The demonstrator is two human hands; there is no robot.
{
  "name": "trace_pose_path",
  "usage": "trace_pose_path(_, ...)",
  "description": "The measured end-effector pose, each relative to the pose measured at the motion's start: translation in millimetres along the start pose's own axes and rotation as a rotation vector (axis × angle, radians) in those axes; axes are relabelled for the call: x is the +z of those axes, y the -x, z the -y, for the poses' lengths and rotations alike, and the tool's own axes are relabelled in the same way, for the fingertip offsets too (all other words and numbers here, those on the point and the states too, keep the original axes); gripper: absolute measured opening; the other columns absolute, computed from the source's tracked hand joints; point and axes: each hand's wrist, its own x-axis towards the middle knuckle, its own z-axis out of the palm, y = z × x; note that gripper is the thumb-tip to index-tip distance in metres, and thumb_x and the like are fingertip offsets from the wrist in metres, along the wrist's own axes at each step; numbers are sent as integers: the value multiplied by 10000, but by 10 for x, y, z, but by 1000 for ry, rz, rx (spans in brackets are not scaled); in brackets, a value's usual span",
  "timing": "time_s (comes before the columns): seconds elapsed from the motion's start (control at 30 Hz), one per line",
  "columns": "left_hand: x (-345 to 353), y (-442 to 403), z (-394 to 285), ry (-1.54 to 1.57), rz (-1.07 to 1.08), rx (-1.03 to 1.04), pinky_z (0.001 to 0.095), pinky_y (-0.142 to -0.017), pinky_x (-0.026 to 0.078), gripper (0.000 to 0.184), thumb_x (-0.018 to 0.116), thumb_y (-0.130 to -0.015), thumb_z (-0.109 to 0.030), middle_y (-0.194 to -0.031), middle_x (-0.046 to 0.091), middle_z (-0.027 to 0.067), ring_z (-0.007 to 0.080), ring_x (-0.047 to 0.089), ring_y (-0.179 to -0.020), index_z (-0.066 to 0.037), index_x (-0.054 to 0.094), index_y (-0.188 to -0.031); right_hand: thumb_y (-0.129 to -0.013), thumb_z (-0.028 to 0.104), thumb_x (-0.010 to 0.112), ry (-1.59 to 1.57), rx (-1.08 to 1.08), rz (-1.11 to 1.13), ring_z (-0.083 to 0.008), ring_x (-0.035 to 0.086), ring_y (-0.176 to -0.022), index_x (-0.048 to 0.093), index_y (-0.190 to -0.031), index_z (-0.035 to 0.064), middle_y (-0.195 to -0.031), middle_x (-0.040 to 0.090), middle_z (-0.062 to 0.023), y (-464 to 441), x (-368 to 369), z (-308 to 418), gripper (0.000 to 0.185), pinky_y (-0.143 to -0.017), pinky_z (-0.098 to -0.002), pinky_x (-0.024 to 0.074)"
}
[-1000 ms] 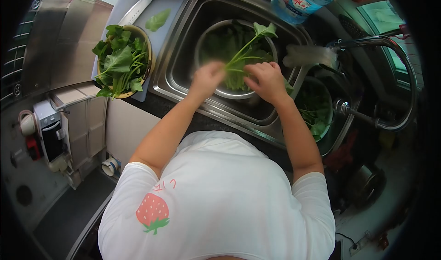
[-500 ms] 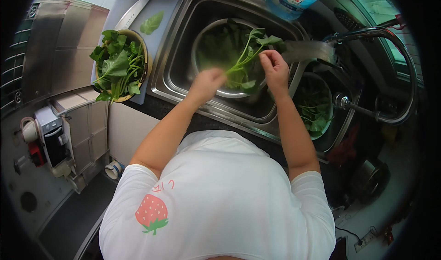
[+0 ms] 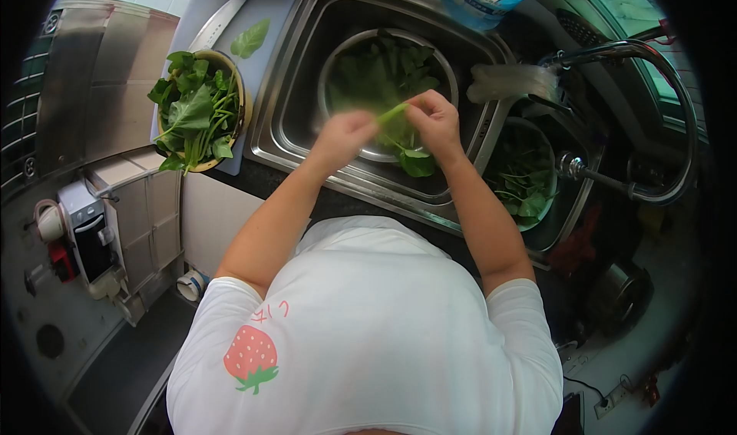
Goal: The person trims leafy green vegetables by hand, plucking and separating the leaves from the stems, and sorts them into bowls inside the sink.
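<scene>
Green leaves pile high in a bowl over at left, sitting on the cutting board, a knife and one flat leaf on its far side. Rightward to the sink, and here's the action: the left hand, blurred, its fingers seemingly curled tight on a green stem. That stem bridges the short gap between both hands, its long axis running from the left fingertips rightward and slightly far. The right hand pinches the other end, thumb against finger, no daylight there; neither hand is clearly closer. A leaf droops just below, on the near side; whose stem it's on, hard to tell. Beneath them, a metal basin holds more greens, its near rim right under the hands. Far right, a blue bottle; then a second bowl of greens, and the tap curving beyond.
</scene>
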Motion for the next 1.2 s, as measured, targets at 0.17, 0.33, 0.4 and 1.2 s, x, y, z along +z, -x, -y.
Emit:
trace_pose_path(0.17,-5,-16,-136,-5,29,-33,168,-429,242,178,547,-879,-152,-616,440,-70,9,325,-481,-6,622,-947,-733,82,639,-508,512,-140,-55,414,-468,614,-734,33,-591,484,35,2,57,-43,55,-423,-200,313)
trace_pose_path(0.33,-308,160,-192,412,55,-406,177,-381,229,146,526,-887,-150,-609,452,-48,17,312,-424,-29,607,-883,-733,112,632,-543,575,-467,-74,449,-466,603,-776,52,-652,559,-2,-215,-550,-304,79,-396,-209,337)
trace_pose_path(0.4,-344,207,-138,505,107,-451,180,-368,239,145,536,-872,-156,-612,474,-24,33,329,-420,-30,605,-849,-823,139,577,-572,313,-320,-101,544,-618,599,-869,38,-743,601,-22,-265,-553,-186,114,-558,-221,435)
trace_pose_path(1.2,-232,30,-30,639,192,-459,184,-427,298,145,483,-921,-191,-669,487,-15,60,377,-492,-62,547,-903,-815,191,525,-44,617,-184,-295,605,-668,598,-916,18,-830,641,-150,-436,-12,-557,214,-604,-341,459)
